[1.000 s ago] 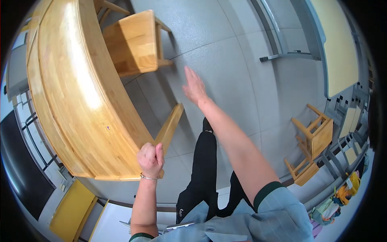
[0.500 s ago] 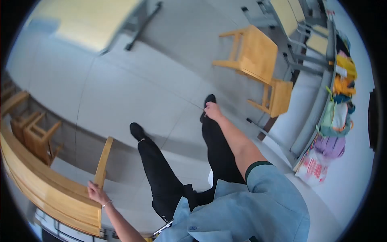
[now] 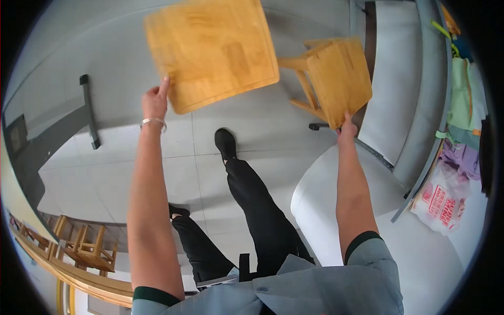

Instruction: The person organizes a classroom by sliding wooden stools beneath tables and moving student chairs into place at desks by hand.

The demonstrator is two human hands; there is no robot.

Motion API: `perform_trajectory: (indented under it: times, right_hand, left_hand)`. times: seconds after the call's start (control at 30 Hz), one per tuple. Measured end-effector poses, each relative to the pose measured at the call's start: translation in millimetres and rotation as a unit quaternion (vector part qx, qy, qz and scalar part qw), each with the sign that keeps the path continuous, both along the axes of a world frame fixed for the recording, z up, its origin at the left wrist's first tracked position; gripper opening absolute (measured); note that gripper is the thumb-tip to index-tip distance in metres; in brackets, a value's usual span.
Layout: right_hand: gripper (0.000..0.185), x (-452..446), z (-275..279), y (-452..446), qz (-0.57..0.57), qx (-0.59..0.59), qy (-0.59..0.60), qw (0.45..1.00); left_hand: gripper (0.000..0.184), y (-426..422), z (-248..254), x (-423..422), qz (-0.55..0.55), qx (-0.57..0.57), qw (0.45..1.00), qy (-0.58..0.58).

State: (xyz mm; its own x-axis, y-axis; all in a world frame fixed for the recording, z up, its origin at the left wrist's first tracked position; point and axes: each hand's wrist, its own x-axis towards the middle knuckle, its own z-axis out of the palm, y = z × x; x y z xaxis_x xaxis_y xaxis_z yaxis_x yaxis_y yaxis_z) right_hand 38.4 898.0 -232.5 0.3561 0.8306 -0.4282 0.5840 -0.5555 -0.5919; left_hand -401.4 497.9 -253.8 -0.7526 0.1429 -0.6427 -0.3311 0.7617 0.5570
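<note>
My left hand (image 3: 156, 101) is closed on the near-left edge of a wooden stool (image 3: 220, 52), with the thumb on top of its square seat. This seat looks large, is slightly blurred, and hides its own legs. My right hand (image 3: 346, 128) grips the near edge of a second wooden stool (image 3: 344, 79), smaller in view. That stool's legs point to the left, and one comes close to the first seat's right edge. My legs and black shoes (image 3: 226, 143) are below, between the two arms.
A grey metal table leg (image 3: 89, 110) stands at the left. Several small wooden stools (image 3: 94, 247) are beside a long wooden edge (image 3: 79, 278) at the lower left. Along the right are a grey rail (image 3: 420, 105), a white plastic bag (image 3: 441, 199) and a green bag (image 3: 464, 94).
My left hand has left the wooden furniture at the lower left and now holds a stool. My right hand has moved from beside my leg onto the other stool. The view has turned.
</note>
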Motion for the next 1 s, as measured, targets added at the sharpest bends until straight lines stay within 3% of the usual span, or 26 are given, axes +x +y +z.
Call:
perform_trajectory:
  times: [0.03, 0.13, 0.23, 0.37, 0.47, 0.53, 0.63, 0.83, 1.0]
  right_hand:
    - [0.054, -1.7, 2.7, 3.2, -0.048, -0.072, 0.102, 0.991]
    - [0.066, 7.1, -28.4, 7.1, -0.024, -0.062, 0.325, 0.943]
    - [0.070, 13.1, -40.6, -1.1, -0.005, -0.064, 0.418, 0.906]
    - [0.069, 6.7, -45.7, -17.9, 0.001, -0.087, 0.417, 0.905]
    - [0.070, -0.7, -45.1, -59.6, 0.012, -0.076, 0.403, 0.912]
    - [0.072, -2.1, -44.6, -92.6, 0.007, -0.067, 0.390, 0.918]
    - [0.075, -8.6, -20.7, -145.4, -0.059, -0.100, 0.341, 0.933]
    - [0.079, 42.9, -36.3, -241.6, 0.045, -0.126, 0.336, 0.932]
    - [0.076, 78.5, -28.8, -304.8, 0.168, -0.184, 0.331, 0.910]
  left_hand:
    - [0.066, 20.6, 3.9, -1.9, 0.002, -0.005, 1.000, -0.026]
    - [0.075, 23.0, -23.6, -0.8, 0.068, 0.100, 0.991, -0.060]
    - [0.082, 21.9, -28.9, -2.5, 0.115, 0.188, 0.966, -0.134]
    - [0.081, 12.1, -25.1, 30.5, 0.145, 0.232, 0.952, -0.136]
    - [0.082, -16.3, -28.0, 78.1, 0.153, 0.166, 0.963, -0.145]
    - [0.080, -41.2, -20.9, 117.2, 0.216, 0.144, 0.947, -0.188]
    - [0.079, -90.0, -25.1, 184.3, 0.328, 0.223, 0.913, -0.099]
    - [0.076, -241.9, -13.0, 299.5, 0.404, 0.162, 0.893, -0.111]
    - [0.069, -320.5, 15.5, 421.3, 0.466, 0.160, 0.866, -0.086]
